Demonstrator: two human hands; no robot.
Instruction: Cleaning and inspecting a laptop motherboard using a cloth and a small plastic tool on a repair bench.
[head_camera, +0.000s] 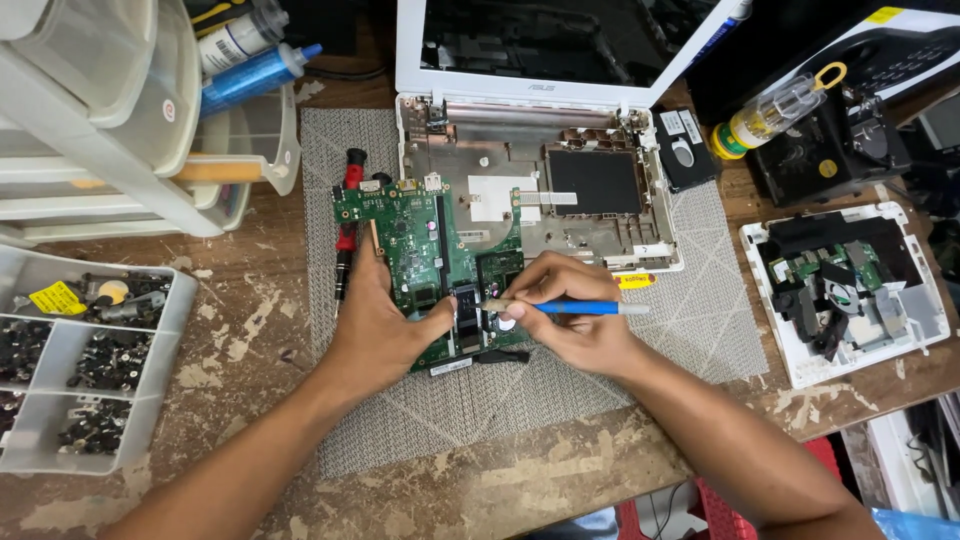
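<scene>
Both forearms reach over the grey mat (600, 385) (woven). Left hand (375, 325) clamps the green motherboard (430, 250) lying there; right hand (570, 315) pinches a blue-handled tool (580, 308), tip on the board, before the opened white laptop (560, 190).

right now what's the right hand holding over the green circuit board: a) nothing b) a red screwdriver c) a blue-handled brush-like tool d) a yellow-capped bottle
c: the right hand grips a slim blue-handled tool whose tip meets the green circuit board, which the left hand steadies on the grey mat.
</scene>
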